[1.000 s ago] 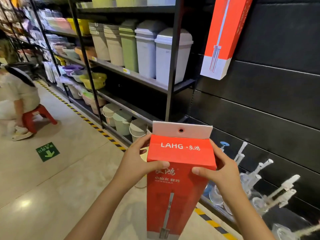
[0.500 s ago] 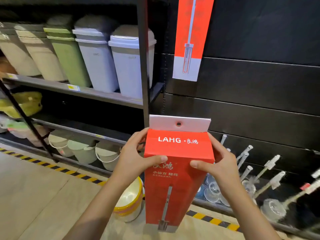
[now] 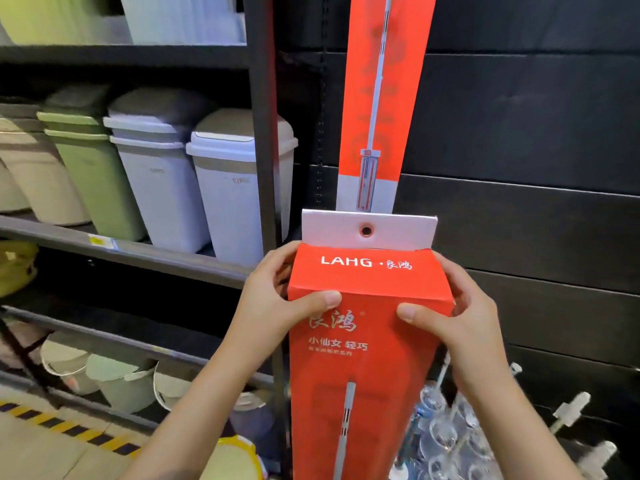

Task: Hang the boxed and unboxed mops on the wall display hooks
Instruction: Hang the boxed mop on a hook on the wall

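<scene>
Compared with the view 0.5 s earlier, the boxed mop (image 3: 363,341) and both hands have come closer to the black slat wall (image 3: 519,237), directly below the hung box (image 3: 377,98). The left hand (image 3: 273,306) and right hand (image 3: 464,317) are each closed around an upper side of the box, thumbs pressed on the red front, which reads "LAHG" above Chinese characters. By the look of it, 1 box is already hung, whereas the held box's white tab hole (image 3: 366,231) is not yet on any hook, and no unboxed mop is identifiable.
</scene>
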Demonstrator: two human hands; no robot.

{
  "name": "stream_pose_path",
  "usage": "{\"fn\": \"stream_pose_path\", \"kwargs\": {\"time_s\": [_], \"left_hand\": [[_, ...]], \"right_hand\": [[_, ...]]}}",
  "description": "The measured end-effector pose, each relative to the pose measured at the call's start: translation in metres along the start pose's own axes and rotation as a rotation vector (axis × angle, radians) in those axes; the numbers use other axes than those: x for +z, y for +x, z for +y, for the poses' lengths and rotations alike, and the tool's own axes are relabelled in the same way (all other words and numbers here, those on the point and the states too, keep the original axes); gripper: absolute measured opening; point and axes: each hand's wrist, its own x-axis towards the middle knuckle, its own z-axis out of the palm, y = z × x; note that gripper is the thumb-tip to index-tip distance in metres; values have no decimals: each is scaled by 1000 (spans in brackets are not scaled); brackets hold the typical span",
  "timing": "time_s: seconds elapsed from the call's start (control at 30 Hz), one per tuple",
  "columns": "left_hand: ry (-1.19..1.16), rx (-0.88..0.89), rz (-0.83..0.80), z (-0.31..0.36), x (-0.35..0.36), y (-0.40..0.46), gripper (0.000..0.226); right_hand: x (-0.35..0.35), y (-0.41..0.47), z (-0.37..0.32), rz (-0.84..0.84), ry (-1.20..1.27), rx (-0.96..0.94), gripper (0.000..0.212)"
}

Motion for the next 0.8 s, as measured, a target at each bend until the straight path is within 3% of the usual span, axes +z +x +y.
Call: {"fn": "stream_pose_path", "kwargs": {"time_s": [0.5,0.67,0.8], "left_hand": [[-31,295,105,31,26,141,56],[-71,407,73,48,24,171,39],[-85,444,77,60,19,195,39]], "right_hand": [[-15,141,-5,59,94,-230,71],[-10,166,-20,80,91,-297,63],[-6,187,-36,95,55,-334,56]]}}
